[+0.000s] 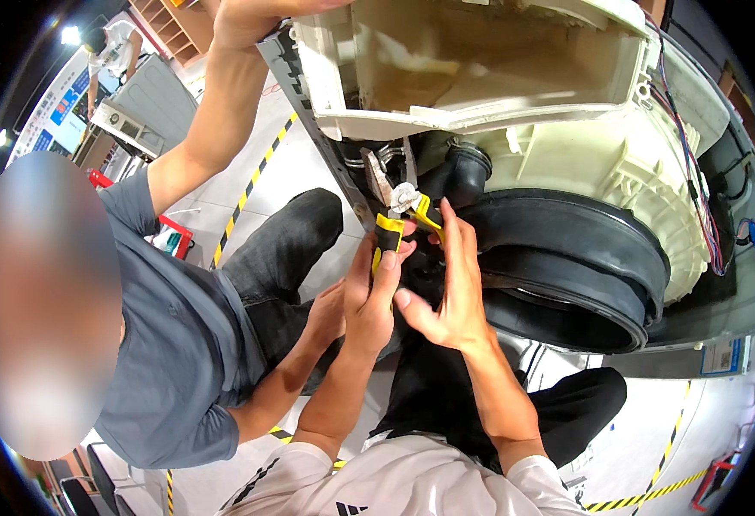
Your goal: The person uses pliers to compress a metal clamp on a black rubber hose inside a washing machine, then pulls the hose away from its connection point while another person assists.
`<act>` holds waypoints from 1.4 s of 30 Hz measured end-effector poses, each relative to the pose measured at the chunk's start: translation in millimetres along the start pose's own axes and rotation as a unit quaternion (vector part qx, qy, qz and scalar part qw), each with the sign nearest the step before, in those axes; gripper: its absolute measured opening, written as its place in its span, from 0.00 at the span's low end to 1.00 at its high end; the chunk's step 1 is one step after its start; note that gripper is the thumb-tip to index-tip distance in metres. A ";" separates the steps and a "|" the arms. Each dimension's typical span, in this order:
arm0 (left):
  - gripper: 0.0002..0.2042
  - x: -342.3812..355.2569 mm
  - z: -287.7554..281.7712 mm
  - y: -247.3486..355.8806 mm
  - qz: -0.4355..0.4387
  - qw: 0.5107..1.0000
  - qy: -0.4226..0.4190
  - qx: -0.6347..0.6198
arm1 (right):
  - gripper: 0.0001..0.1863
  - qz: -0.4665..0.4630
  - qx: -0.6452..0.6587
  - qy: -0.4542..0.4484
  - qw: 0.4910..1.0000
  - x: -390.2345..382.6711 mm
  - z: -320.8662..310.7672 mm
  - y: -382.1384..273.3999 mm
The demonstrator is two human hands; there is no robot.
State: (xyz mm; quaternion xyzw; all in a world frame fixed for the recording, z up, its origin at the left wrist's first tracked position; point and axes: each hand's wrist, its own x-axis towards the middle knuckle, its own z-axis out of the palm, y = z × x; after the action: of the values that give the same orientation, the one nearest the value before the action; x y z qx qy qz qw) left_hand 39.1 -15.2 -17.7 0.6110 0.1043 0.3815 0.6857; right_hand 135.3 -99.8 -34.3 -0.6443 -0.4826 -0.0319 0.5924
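Large yellow-and-black handled pliers (pixel 405 199) sit with spread jaws at a hose clamp (pixel 379 155) below the cream housing, beside a black hose (pixel 468 168). My left hand (pixel 369 301) is closed round the lower-left handle. My right hand (pixel 446 305) has its thumb spread and its forefinger stretched along the other handle, fingertips touching it; the palm is not wrapped round it. Behind the tool, the clamp's lower part is hidden. A big black rubber gasket (pixel 567 224) lies to the right, in front of a cream tub (pixel 567 155).
A co-worker in grey (pixel 179 344) crouches close at my left, one hand (pixel 248 17) on the appliance's top, the other near my left wrist. Loose wires (pixel 696 189) hang at the right. Another person (pixel 110 52) stands behind near a grey appliance (pixel 149 107).
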 end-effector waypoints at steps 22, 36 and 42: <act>0.58 3.6 -21.2 -29.6 -0.062 0.982 -0.074 -0.160 | 0.57 0.075 -0.049 0.086 0.992 11.9 27.9 -12.9; 0.53 1.1 -49.7 -43.1 -0.044 0.950 -0.302 -0.058 | 0.56 0.095 -0.070 0.038 0.992 13.1 23.8 -20.4; 0.52 8.0 -53.2 -41.6 -0.071 0.946 -0.316 0.005 | 0.55 0.108 -0.071 0.036 0.991 16.7 25.0 -25.0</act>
State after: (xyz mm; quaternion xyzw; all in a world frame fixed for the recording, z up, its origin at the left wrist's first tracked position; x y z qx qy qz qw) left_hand 28.6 31.9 -65.7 0.6947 -0.0731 0.1186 0.7057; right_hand 114.4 -74.3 -13.1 -0.7319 -0.3846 -0.0252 0.5620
